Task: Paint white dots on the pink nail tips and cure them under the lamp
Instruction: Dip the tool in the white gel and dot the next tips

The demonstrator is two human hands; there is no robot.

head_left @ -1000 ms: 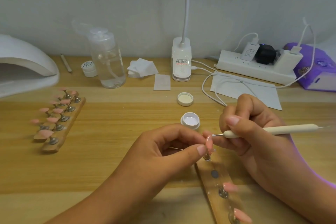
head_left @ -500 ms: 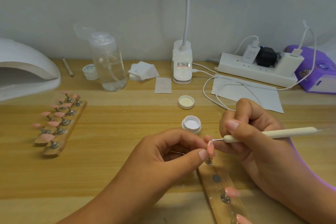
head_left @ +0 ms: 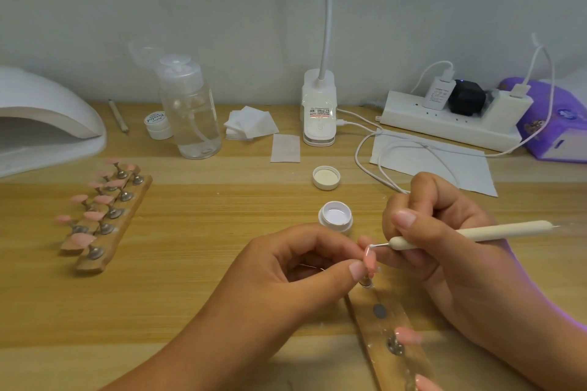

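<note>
My left hand (head_left: 295, 267) pinches a pink nail tip (head_left: 369, 260) on its small metal stand, just above the near wooden holder strip (head_left: 386, 324). My right hand (head_left: 444, 241) grips a cream dotting pen (head_left: 470, 233) like a pencil; its thin metal point carries white paint and touches the upper end of that tip. An open jar of white gel (head_left: 335, 218) stands just behind my hands, its lid (head_left: 326, 177) farther back. Two more pink tips (head_left: 408, 335) sit on the near strip. The white curing lamp (head_left: 44, 124) lies at the far left.
A second wooden strip with several pink tips (head_left: 104, 216) lies left of centre. At the back stand a clear pump bottle (head_left: 190, 111), a small white jar (head_left: 158, 125), cotton pads (head_left: 251, 127), a desk lamp base (head_left: 318, 111), a power strip with cables (head_left: 451, 120) and a purple pack (head_left: 552, 124).
The pen's point has come down from beside the held tip onto its upper end, with white paint now showing there. The view has tilted slightly. My left hand keeps its pinch.
</note>
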